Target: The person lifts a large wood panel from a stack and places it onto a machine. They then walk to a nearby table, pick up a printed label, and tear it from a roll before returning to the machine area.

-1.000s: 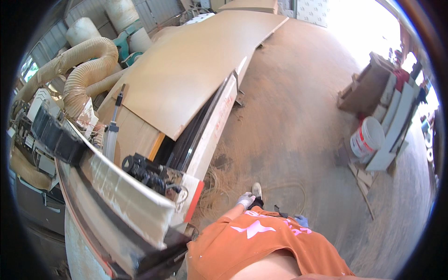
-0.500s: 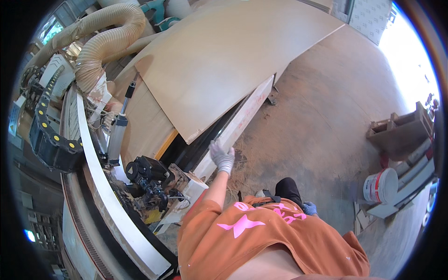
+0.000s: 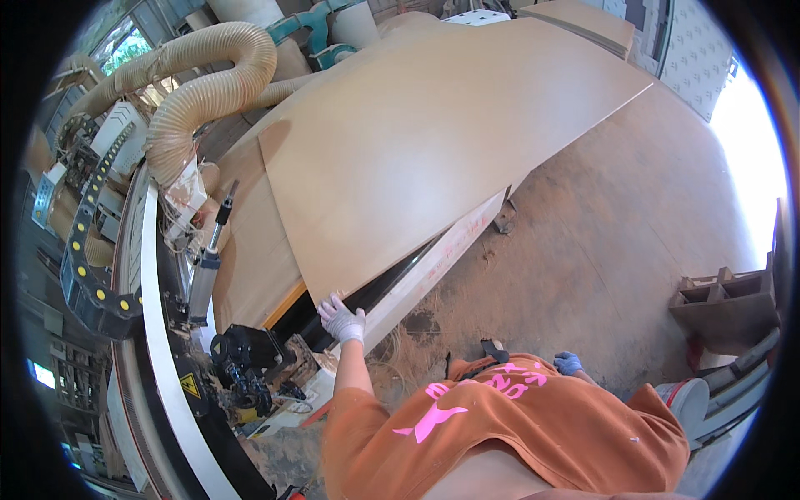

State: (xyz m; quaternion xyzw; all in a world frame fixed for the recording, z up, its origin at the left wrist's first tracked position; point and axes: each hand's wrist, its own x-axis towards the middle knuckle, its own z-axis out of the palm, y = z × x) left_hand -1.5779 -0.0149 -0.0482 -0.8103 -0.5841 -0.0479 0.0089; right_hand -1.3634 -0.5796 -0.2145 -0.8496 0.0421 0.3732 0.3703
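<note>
**Gloved hand on the corner of a large board**

Where the big tan board [image 3: 433, 158] comes to its near corner, the left hand [image 3: 342, 319], in a pale work glove, rests on it with the fingers spread over the top face; whether the thumb is tucked under the edge cannot be told. The board lies tilted across the machine bench [image 3: 250, 258], its corner overhanging the bench's front rail [image 3: 433, 267], and a second tan sheet lies under it on the bench. Beyond the board's far left side, ribbed dust hoses [image 3: 200, 92] curl over the machine, and just left of the held corner stand a grey cylinder [image 3: 207, 267] and a black motor unit [image 3: 246, 362]. The right hand [image 3: 568, 362], in a blue glove, hangs well apart from the board, low beside the orange shirt [image 3: 517, 425], fingers curled and holding nothing visible. Sawdust covers the floor [image 3: 600, 233] to the right of the board, with a white bucket [image 3: 687, 400] and wooden pallets [image 3: 725, 300] far off that side.
</note>
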